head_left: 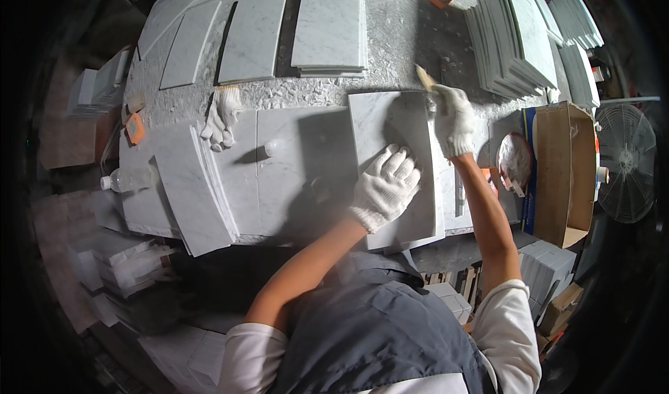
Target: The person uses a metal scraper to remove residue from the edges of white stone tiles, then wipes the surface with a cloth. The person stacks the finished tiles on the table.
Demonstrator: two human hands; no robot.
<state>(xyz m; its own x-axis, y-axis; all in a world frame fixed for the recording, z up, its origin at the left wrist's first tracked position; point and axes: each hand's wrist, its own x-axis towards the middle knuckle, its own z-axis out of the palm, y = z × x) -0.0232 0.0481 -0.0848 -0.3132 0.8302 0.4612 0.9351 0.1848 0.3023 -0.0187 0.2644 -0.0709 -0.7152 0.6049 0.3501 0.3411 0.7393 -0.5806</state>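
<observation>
A pale grey-veined marble tile (390, 216) lies in front of me, with another tile's edge showing beneath it on the right. My left hand (389, 185), in a white knit glove, rests flat on this tile with its fingers stretched out. At the tile's far right edge my gloved right hand (454, 120) is closed around a small tool with a pale wooden tip (424, 78). The glove hides most of that tool, so its kind is unclear.
More tiles (329, 24) lie across the dusty table; a tall tile stack (512, 42) stands far right. A cardboard box (573, 174), a paste-smeared round dish (513, 158) and a fan (626, 162) are right. Left are spare gloves (223, 117), leaning tiles (191, 192) and a bottle (129, 180).
</observation>
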